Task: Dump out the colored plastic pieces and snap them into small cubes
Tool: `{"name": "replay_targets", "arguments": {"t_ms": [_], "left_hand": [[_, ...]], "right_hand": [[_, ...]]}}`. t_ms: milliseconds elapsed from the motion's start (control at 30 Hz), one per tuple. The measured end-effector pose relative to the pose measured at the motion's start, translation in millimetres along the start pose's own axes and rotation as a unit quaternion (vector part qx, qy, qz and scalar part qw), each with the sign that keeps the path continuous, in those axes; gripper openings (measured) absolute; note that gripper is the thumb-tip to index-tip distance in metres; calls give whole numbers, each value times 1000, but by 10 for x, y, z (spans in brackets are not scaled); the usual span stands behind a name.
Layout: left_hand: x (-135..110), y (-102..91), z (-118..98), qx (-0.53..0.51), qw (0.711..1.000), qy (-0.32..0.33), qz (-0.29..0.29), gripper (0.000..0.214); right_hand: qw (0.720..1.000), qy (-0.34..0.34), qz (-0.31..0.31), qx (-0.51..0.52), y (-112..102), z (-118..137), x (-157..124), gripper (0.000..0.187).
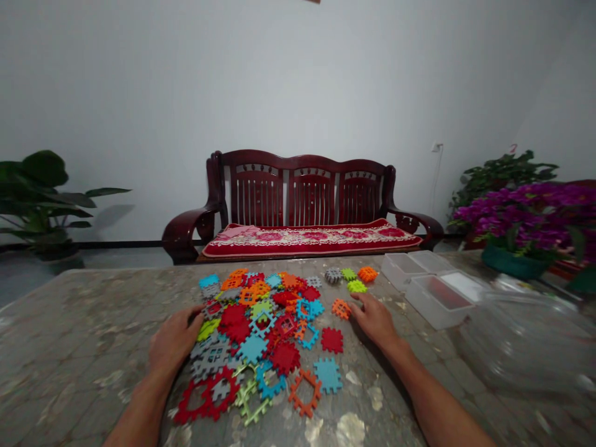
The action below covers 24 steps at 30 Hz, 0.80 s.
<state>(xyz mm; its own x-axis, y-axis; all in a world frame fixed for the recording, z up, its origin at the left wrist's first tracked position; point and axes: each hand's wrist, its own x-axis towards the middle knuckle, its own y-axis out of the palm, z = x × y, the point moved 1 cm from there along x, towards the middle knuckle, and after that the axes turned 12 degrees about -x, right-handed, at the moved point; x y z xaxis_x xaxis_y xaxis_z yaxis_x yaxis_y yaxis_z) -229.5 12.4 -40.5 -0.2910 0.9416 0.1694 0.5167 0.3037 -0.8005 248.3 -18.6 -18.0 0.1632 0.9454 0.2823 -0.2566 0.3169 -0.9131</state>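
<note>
A loose heap of toothed plastic building tiles in red, blue, orange, grey and green spreads over the table in front of me. My left hand (176, 338) rests at the heap's left edge, thumb and forefinger apart, beside a yellow-green tile (207, 329). On the other side, my right hand (375, 318) lies low over the table with its fingers apart. Its fingertips are right by a small orange tile (341, 308); whether they touch it I cannot tell. A red square tile (332, 340) and a blue square tile (328, 375) lie flat between the heap and my right forearm.
Small grey (333, 275), green (348, 274) and orange (367, 274) tile groups sit beyond my right hand. Clear plastic boxes (437, 301) and a large transparent container (526, 338) stand at right, near purple flowers (535, 214). A wooden bench (307, 162) is behind the table (107, 347).
</note>
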Motion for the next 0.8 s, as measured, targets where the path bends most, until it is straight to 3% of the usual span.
{"name": "replay_targets", "arguments": {"t_ms": [200, 367, 467, 633, 800], "left_hand": [[9, -8, -16, 5, 1000, -8, 4, 46], [13, -1, 10, 3, 1000, 1, 3, 45], [22, 16, 42, 0, 1000, 5, -6, 45], [39, 35, 57, 0, 1000, 3, -7, 46], [47, 41, 65, 2, 1000, -1, -6, 47]], "right_hand": [[995, -45, 55, -71, -69, 90, -93, 49], [988, -89, 85, -96, -114, 129, -80, 31], [985, -66, 96, -124, -212, 11, -34, 26], [976, 11, 127, -178, -387, -391, 61, 19], [973, 85, 76, -202, -318, -710, 120, 29]]}}
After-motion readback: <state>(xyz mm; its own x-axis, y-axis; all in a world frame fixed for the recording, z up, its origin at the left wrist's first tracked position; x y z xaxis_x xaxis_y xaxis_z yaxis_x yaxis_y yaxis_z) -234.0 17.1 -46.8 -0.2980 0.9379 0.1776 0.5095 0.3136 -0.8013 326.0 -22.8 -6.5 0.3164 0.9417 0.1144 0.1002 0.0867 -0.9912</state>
